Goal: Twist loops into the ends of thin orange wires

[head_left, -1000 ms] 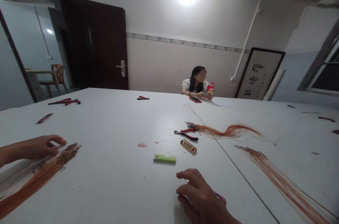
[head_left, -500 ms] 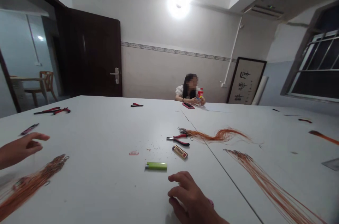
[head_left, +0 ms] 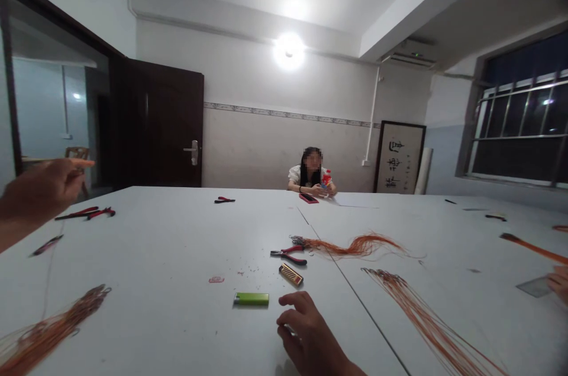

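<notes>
Orange cord bundle (head_left: 48,325) lies at the lower left of the frame on the wide white desk (head_left: 177,246), its ringed ends pointing up and right, well apart from both hands. A second long bundle (head_left: 426,323) fans toward the lower right, and a wavy one (head_left: 355,244) sits at centre, its end just beside the red-handled pliers (head_left: 288,255). A person (head_left: 312,174) sits at the far edge of the desk, centre frame, with a red bottle (head_left: 326,178) whose label is too small to read. The framed calligraphy (head_left: 399,157) leaning on the wall shows dark brush characters, not legible here. The left hand (head_left: 39,192) is raised at the left edge, above the bundle; its fingers (head_left: 82,164) are drawn together, and a faint thin line seems to run down from it toward the desk, though whether it pinches a single cord cannot be told. Judging by that, one strand is being separated, which would call for a steady pinch and a clean lift clear of the rest. The right hand (head_left: 310,334) rests palm down at bottom centre, fingers loosely curled; whether anything lies under it is hidden. Just beside it lies a green lighter (head_left: 251,299), near a small gold-striped box (head_left: 290,274) with unreadable print. Another person's hand (head_left: 560,282) shows at the right edge.
</notes>
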The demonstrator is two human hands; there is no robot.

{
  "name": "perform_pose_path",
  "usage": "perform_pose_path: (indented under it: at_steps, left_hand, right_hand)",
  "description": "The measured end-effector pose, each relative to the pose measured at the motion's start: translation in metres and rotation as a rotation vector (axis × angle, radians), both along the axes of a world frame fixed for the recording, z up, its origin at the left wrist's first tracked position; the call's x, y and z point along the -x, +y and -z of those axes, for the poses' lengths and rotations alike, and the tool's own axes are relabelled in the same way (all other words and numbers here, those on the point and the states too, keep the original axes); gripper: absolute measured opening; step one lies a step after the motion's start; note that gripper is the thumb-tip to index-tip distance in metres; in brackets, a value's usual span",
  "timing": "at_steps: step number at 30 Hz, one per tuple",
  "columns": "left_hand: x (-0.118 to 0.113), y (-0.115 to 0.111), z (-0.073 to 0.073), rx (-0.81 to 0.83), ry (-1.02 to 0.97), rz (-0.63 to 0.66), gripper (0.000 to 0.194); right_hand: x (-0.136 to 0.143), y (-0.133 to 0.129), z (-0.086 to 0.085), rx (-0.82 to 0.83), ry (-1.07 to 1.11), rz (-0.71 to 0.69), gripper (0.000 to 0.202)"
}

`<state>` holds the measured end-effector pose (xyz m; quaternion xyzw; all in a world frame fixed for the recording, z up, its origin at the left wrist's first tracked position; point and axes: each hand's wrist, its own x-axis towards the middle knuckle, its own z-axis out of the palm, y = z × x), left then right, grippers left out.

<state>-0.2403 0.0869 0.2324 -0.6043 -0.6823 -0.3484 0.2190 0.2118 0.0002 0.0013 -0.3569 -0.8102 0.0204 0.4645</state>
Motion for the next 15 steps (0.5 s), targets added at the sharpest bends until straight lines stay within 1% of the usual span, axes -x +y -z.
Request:
perform_pose_path:
  at_steps: [3, 6, 8, 9, 11, 12, 13, 15]
  left_hand:
    - [-0.027, -0.016, -0.024, -0.261, 0.089, -0.048, 0.04]
    - [-0.06, -0.033, -0.045, -0.401, 0.135, 0.002, 0.038]
    - [-0.085, -0.047, -0.054, -0.464, 0.142, 0.065, 0.037]
    - [-0.099, -0.055, -0.056, -0.479, 0.15, 0.105, 0.037]
    - [-0.13, -0.072, -0.055, -0.506, 0.158, 0.18, 0.038]
    - [-0.146, -0.082, -0.051, -0.515, 0.161, 0.215, 0.039]
    - [-0.163, -0.092, -0.044, -0.52, 0.159, 0.269, 0.038]
    - [-0.195, -0.113, -0.025, -0.5, 0.09, 0.455, 0.028]
  right_hand:
    - [-0.001, -0.002, -0.003, -0.013, 0.014, 0.013, 0.023]
    - [-0.003, -0.003, -0.004, -0.011, 0.031, 0.008, 0.021]
    - [-0.006, -0.001, -0.004, -0.012, 0.047, 0.001, 0.021]
    - [-0.007, -0.001, -0.005, -0.014, 0.057, -0.003, 0.02]
    - [-0.009, 0.0, -0.01, -0.017, 0.085, -0.01, 0.019]
    - [-0.009, -0.002, -0.015, -0.016, 0.105, -0.009, 0.018]
    - [-0.007, -0.005, -0.022, -0.014, 0.124, -0.005, 0.019]
    - [-0.002, -0.018, -0.04, 0.002, 0.188, -0.017, 0.025]
